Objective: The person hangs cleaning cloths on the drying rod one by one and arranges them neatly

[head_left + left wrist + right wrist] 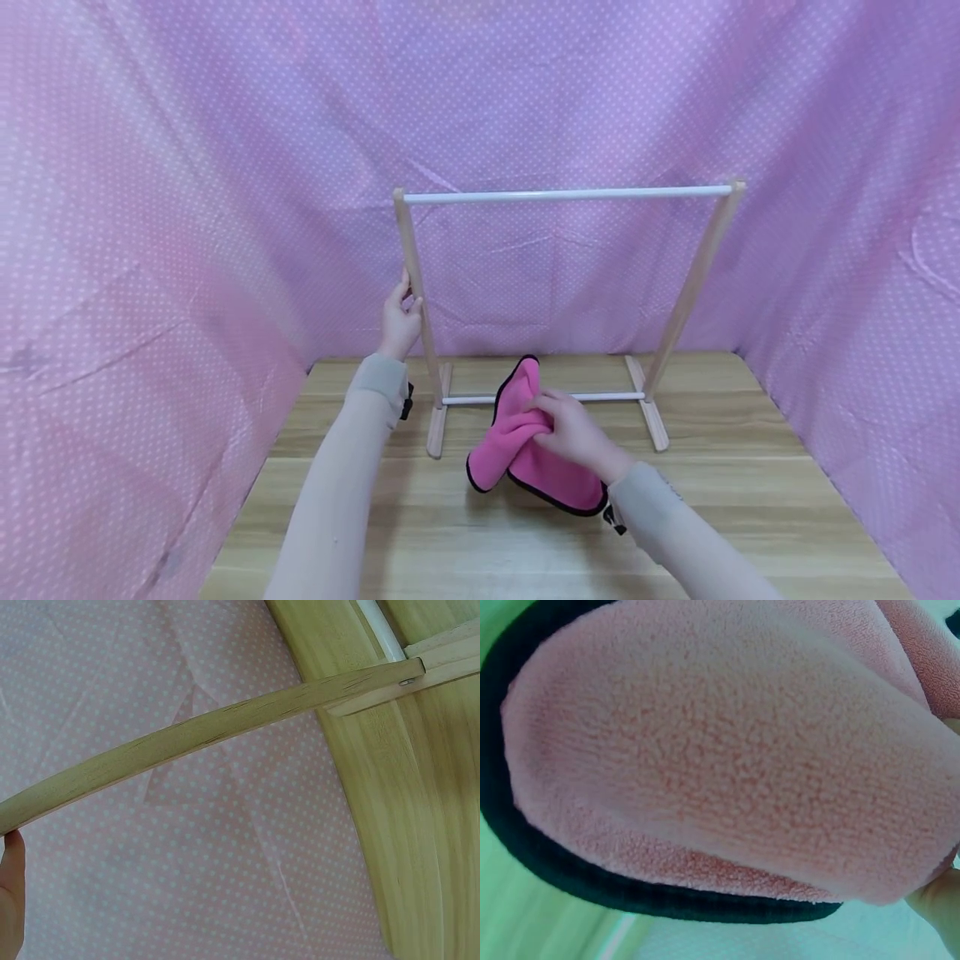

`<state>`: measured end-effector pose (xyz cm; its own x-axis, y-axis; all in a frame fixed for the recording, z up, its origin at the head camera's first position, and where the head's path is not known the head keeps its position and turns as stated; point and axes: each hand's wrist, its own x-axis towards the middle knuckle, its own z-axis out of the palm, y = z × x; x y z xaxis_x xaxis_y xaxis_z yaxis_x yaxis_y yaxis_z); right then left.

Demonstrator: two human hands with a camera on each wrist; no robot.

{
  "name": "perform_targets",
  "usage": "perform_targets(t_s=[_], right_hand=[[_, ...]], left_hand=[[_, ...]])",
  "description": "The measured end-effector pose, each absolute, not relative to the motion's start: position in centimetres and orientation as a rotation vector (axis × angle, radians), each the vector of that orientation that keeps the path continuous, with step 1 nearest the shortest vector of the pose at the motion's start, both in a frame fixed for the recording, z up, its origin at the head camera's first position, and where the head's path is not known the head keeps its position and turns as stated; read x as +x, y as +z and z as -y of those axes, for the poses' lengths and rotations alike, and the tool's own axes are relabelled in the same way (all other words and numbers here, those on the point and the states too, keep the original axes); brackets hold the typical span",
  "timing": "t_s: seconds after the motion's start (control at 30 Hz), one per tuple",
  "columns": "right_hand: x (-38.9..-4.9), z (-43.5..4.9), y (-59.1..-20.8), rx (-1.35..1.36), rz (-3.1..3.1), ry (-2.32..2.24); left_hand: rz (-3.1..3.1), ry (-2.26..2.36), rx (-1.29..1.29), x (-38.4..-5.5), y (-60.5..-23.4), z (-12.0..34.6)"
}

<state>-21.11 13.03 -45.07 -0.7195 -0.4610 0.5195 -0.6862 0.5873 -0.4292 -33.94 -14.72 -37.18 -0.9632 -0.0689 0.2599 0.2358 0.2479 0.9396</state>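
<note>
A wooden rack (pixel 695 287) with white crossbars stands on the table. My left hand (pixel 401 321) holds its left upright partway up, with fingertips beyond the post and the thumb on the near side. In the left wrist view that upright (pixel 187 735) runs across the frame, and one digit (pixel 11 881) touches its edge. My right hand (pixel 573 429) grips a bunched pink cloth (pixel 558 477) with black edging, in front of the lower crossbar. The fuzzy cloth (pixel 727 750) fills most of the right wrist view and hides most of the hand.
The table (pixel 720 517) has a pale wood-grain top. Pink curtains (pixel 547 100) with white dots surround it at the back and both sides. The rack's upper white bar (pixel 566 196) spans between the two uprights, and wooden feet (pixel 648 408) sit under them.
</note>
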Motion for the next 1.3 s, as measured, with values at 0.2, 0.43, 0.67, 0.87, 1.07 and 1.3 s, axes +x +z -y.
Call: perform_targets(t_s=[0.2, 0.43, 0.67, 0.87, 1.07, 1.3], right_hand=[[-21.6, -12.9, -42.6, 0.951, 2.419, 0.869], [-22.3, -12.7, -38.4, 0.978, 2.391, 0.9], [-23.1, -12.4, -33.3, 1.018, 2.291, 0.937], [-23.8, -12.4, -28.5, 1.002, 2.182, 0.948], [-24.2, -12.0, -23.7, 1.006, 2.02, 0.93], [-25.3, -11.7, -20.4, 0.996, 1.848, 0.922]], left_hand=[[2.269, -1.787, -0.165, -34.0, -37.3, 14.7], [2.252, -1.796, -0.165, -34.0, -37.1, 14.8], [2.247, -1.815, -0.16, -33.9, -37.0, 15.0], [2.218, -1.811, -0.184, -33.9, -37.2, 14.9], [2.19, -1.797, -0.18, -33.9, -37.4, 14.9], [2.179, -1.8, -0.186, -34.3, -37.7, 14.8]])
